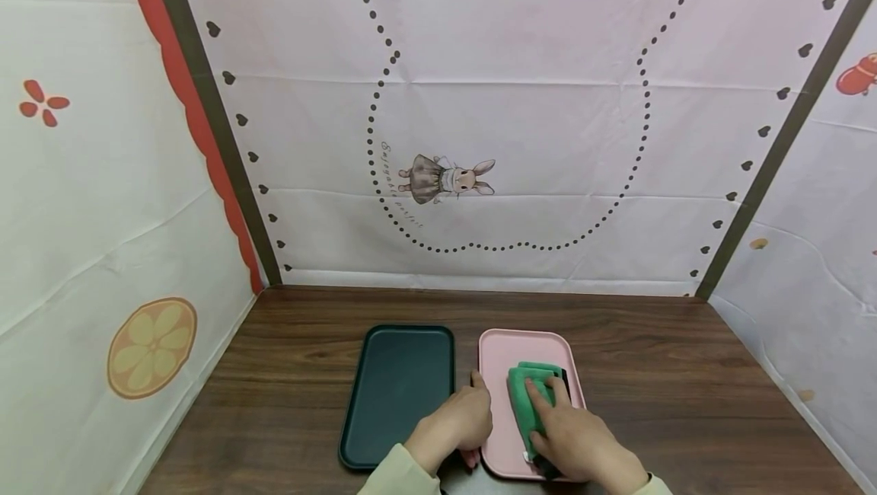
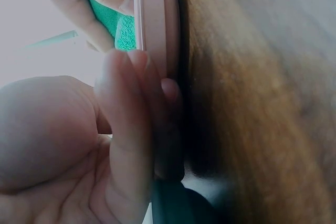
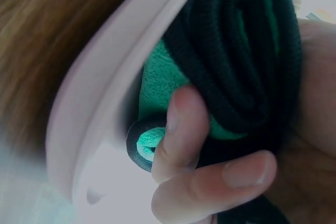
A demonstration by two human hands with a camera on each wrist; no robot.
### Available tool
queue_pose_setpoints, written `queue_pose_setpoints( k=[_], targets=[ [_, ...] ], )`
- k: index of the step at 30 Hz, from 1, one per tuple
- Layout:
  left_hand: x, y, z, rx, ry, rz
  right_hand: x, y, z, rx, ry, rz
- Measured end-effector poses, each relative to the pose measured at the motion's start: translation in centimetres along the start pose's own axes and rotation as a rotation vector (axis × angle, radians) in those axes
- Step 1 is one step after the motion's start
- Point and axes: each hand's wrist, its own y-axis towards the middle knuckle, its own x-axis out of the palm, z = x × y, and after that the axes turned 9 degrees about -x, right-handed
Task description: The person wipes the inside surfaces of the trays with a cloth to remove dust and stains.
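A folded green towel [image 1: 526,406] with dark edging lies on the pink tray [image 1: 522,344]. My right hand [image 1: 575,434] grips it from above, thumb at its left side and fingers over its right part. The right wrist view shows fingertips curled against the towel's [image 3: 226,51] layered, dark-bordered end. At the tray's left edge is my left hand [image 1: 462,419], its index finger pointing forward. In the left wrist view the left hand's fingers [image 2: 128,108] lie fairly straight against the outer side of the pink tray [image 2: 155,19].
To the left of the pink tray a dark green tray [image 1: 403,381] lies flat, with a narrow gap between them. Both rest on a brown wood-grain table [image 1: 274,396]. Printed white cloth [image 1: 521,137] walls the table at the back and both sides.
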Motion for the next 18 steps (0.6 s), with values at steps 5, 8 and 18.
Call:
queue_pose_setpoints(
  k=[5, 8, 18],
  targets=[
    [0.0, -0.03, -0.04, -0.006, -0.005, 0.006, -0.19, -0.12, 0.36, 0.013, 0.02, -0.02],
    [-0.02, -0.07, 0.06, -0.017, -0.016, 0.003, -0.22, -0.2, 0.57, 0.023, 0.027, -0.038],
    [0.11, -0.23, 0.06, -0.013, -0.008, 0.025, -0.49, -0.53, 1.05, 0.028, 0.036, -0.035]
  ],
)
